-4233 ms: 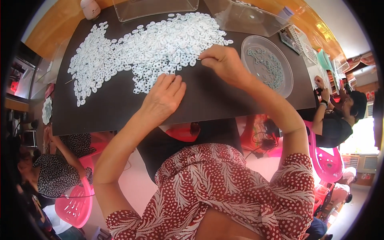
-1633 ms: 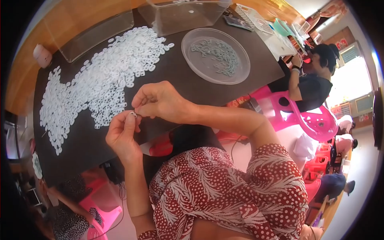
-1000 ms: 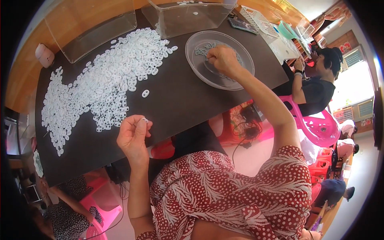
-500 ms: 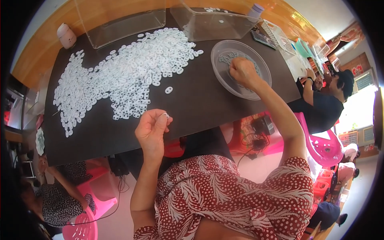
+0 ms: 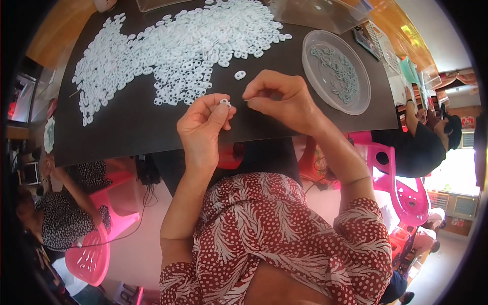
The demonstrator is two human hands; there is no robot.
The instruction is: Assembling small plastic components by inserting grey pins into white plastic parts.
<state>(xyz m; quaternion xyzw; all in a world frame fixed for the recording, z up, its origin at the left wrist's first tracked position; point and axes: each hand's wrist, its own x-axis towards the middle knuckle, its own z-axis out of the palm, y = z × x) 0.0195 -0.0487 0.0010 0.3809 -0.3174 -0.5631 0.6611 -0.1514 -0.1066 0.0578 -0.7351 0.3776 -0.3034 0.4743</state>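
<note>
My left hand (image 5: 201, 122) is closed, pinching a small white plastic piece (image 5: 225, 102) with a hole in it between thumb and forefinger. Close by on the right, my right hand (image 5: 279, 99) has thumb and forefinger pressed together; a tiny sliver seems to show at the tips, too small to name. Above my hands a single white oval piece with two holes (image 5: 240, 75) lies apart on the dark table. A wide heap of the same white pieces (image 5: 198, 43) spreads beyond. Right of my right hand stands a round clear tub (image 5: 310, 63) holding many thin grey-green bits (image 5: 341, 76).
Behind the heap are clear plastic boxes (image 5: 325, 14). A dark flat device (image 5: 367, 41) and a white perforated basket (image 5: 384, 48) lie at the far right. One person (image 5: 419, 145) sits on the right, another (image 5: 71, 218) at the left beside pink chairs (image 5: 94, 259).
My right hand has come out of the tub and moved left, close to my left hand, with its fingers pinched. My left hand still holds the white piece. The view has shifted.
</note>
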